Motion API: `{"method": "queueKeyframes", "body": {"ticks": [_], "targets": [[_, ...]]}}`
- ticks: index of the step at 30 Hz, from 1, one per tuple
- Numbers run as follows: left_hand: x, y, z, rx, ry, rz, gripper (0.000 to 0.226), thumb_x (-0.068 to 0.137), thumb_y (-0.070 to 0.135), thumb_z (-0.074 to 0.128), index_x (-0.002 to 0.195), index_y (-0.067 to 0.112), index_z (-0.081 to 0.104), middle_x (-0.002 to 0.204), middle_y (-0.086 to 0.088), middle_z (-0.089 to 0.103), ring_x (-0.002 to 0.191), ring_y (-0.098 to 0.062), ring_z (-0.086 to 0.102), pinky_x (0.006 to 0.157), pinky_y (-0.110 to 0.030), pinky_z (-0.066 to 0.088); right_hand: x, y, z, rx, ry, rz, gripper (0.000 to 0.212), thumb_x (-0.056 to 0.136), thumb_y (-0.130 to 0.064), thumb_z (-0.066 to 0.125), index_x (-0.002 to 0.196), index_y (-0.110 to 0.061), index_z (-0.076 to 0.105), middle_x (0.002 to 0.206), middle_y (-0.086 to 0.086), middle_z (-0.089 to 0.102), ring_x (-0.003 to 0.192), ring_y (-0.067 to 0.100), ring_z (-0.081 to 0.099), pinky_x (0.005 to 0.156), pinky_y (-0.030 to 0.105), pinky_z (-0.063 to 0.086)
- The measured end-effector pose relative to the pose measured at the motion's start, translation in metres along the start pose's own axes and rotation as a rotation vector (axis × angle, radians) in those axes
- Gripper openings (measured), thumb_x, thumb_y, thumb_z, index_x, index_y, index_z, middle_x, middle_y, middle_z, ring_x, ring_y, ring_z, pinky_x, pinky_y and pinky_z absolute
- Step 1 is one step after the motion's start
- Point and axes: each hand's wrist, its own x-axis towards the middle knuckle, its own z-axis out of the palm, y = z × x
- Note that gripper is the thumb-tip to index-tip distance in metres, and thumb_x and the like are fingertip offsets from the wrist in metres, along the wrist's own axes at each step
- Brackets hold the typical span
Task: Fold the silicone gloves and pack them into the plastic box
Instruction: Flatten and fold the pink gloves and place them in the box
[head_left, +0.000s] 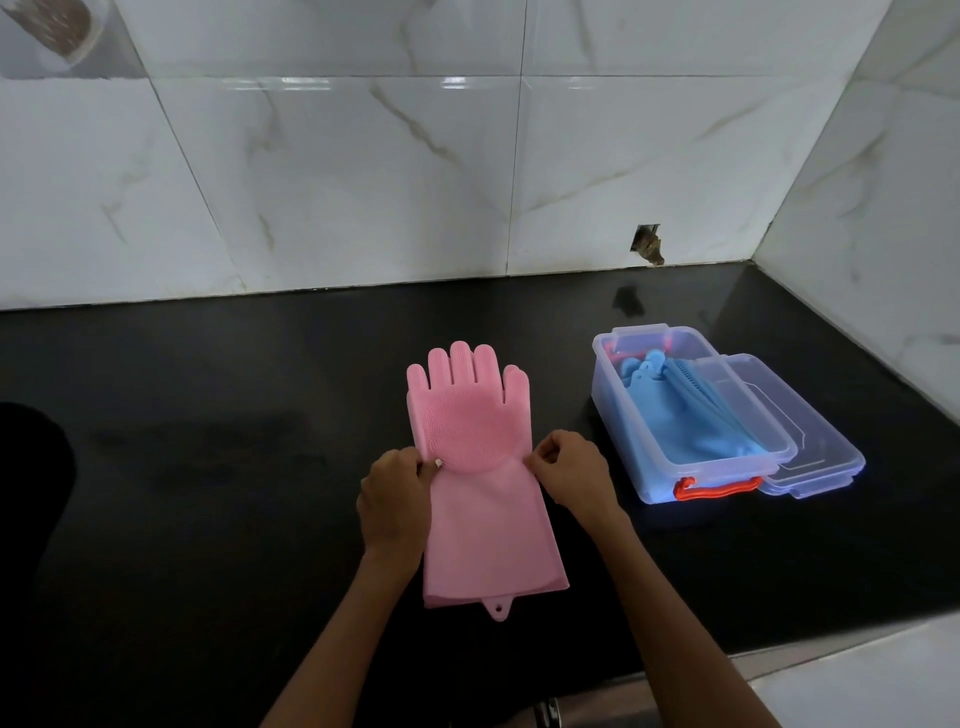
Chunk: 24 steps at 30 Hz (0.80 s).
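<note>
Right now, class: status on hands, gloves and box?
Left hand, right hand pinching pink glove edges. Blue gloves in box. Lid off.

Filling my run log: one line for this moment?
pink glove flat, unfolded | left hand, right hand pinch its edges | plastic box open, holds blue gloves

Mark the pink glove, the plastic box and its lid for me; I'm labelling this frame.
pink glove (467, 431), head view, on the bristled palm.
plastic box (644, 452), head view, on its near left wall.
lid (810, 447), head view, on its flat clear top.
</note>
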Motion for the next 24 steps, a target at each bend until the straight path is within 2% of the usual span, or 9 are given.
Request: {"method": "queueKeyframes", "body": {"ticks": [5,8,11,14,17,19,21,22,24], "targets": [[0.002,-0.002,0.0,0.063,-0.001,0.071,0.024,0.091,0.031,0.057,0.077,0.011,0.057,0.072,0.0,0.053,0.058,-0.008,0.049,0.053,-0.016,0.034,0.0,-0.003,-0.002,-0.093,-0.015,-0.041,0.013,0.093,-0.029,0.053,0.088,-0.017,0.055,0.086,0.001,0.061,0.077,0.011,0.057,0.072,0.023,0.045],[0.003,-0.004,0.001,0.072,0.019,0.093,0.024,0.09,0.032,0.059,0.074,0.016,0.05,0.072,0.001,0.052,0.057,-0.008,0.048,0.054,-0.019,0.038,-0.001,-0.002,-0.002,-0.103,-0.003,-0.044,0.013,0.093,-0.029,0.053,0.088,-0.017,0.055,0.091,0.004,0.064,0.079,0.012,0.059,0.072,0.023,0.046],[0.004,-0.013,-0.002,0.124,0.035,0.224,0.02,0.088,0.031,0.062,0.084,0.012,0.059,0.08,-0.002,0.058,0.058,-0.01,0.051,0.057,-0.02,0.043,-0.002,-0.001,-0.003,-0.103,0.024,-0.11,0.009,0.091,-0.029,0.057,0.092,-0.02,0.054,0.097,0.0,0.064,0.082,0.011,0.058,0.077,0.021,0.045],[0.012,-0.029,-0.011,0.275,-0.104,0.486,0.015,0.09,0.025,0.06,0.101,0.016,0.064,0.103,0.0,0.066,0.078,-0.011,0.063,0.073,-0.018,0.051,0.0,0.001,-0.007,-0.22,0.01,-0.268,0.011,0.091,-0.033,0.056,0.097,-0.024,0.053,0.101,-0.011,0.056,0.086,0.011,0.058,0.085,0.022,0.047],[0.021,-0.046,-0.023,0.363,-0.231,0.637,0.028,0.089,0.018,0.061,0.115,0.026,0.061,0.12,0.005,0.062,0.1,-0.009,0.06,0.087,-0.021,0.051,-0.006,0.006,-0.011,-0.281,-0.088,-0.456,0.023,0.089,-0.047,0.045,0.086,-0.031,0.06,0.099,-0.015,0.065,0.084,0.01,0.064,0.073,0.016,0.047],[0.027,-0.05,-0.027,0.418,-0.256,0.71,0.039,0.087,0.014,0.062,0.123,0.029,0.058,0.127,0.006,0.057,0.108,-0.01,0.056,0.089,-0.026,0.052,-0.003,0.012,-0.017,-0.376,-0.148,-0.565,0.027,0.091,-0.051,0.041,0.092,-0.035,0.062,0.107,-0.018,0.062,0.092,0.009,0.061,0.082,0.017,0.044],[0.026,-0.047,-0.032,0.471,-0.277,0.818,0.046,0.081,0.011,0.069,0.123,0.028,0.06,0.129,0.003,0.058,0.111,-0.013,0.058,0.088,-0.027,0.054,0.003,0.019,-0.023,-0.451,-0.216,-0.57,0.026,0.094,-0.049,0.04,0.105,-0.039,0.06,0.122,-0.015,0.057,0.107,0.009,0.056,0.1,0.024,0.043],[0.028,-0.045,-0.035,0.516,-0.293,0.861,0.049,0.072,0.012,0.078,0.117,0.027,0.065,0.123,0.003,0.063,0.107,-0.012,0.062,0.084,-0.026,0.057,0.006,0.02,-0.027,-0.54,-0.243,-0.592,0.026,0.095,-0.044,0.042,0.116,-0.04,0.057,0.132,-0.013,0.053,0.117,0.01,0.052,0.108,0.027,0.037],[0.038,-0.048,-0.04,0.616,-0.236,1.025,0.058,0.048,0.018,0.093,0.101,0.025,0.073,0.106,0.004,0.073,0.092,-0.009,0.07,0.074,-0.023,0.059,0.011,0.019,-0.033,-0.744,-0.238,-0.723,0.038,0.094,-0.033,0.05,0.132,-0.036,0.047,0.146,-0.01,0.042,0.133,0.013,0.04,0.113,0.028,0.025]]}}
